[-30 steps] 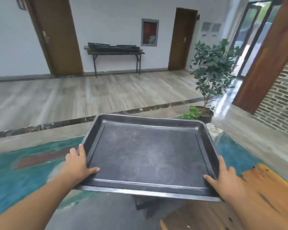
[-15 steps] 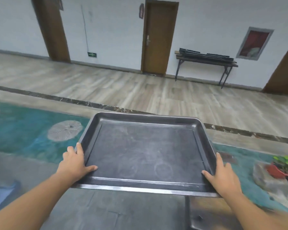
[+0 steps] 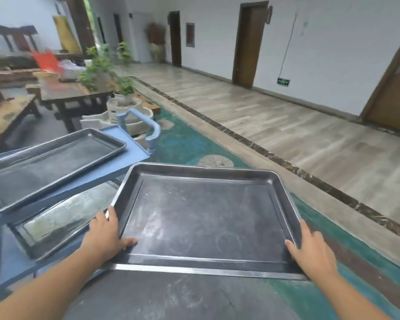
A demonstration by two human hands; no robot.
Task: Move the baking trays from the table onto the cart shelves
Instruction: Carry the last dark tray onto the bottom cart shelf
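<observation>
We carry a baking tray [image 3: 206,218], left hand [image 3: 106,234] and right hand [image 3: 314,250] clamped on its near corners, and must next slide it onto a free shelf of the cart [image 3: 134,146].

A white wall [image 3: 321,54] runs along the right side, broken by several dark brown doors [image 3: 249,42], with a small green sign [image 3: 283,82] low on it. Pale wood-look flooring [image 3: 275,125] meets a teal floor area [image 3: 187,144] along a dark marbled strip [image 3: 263,153]. At the left stand dark wooden tables [image 3: 72,93] and potted plants [image 3: 125,88], somewhat blurred.
</observation>
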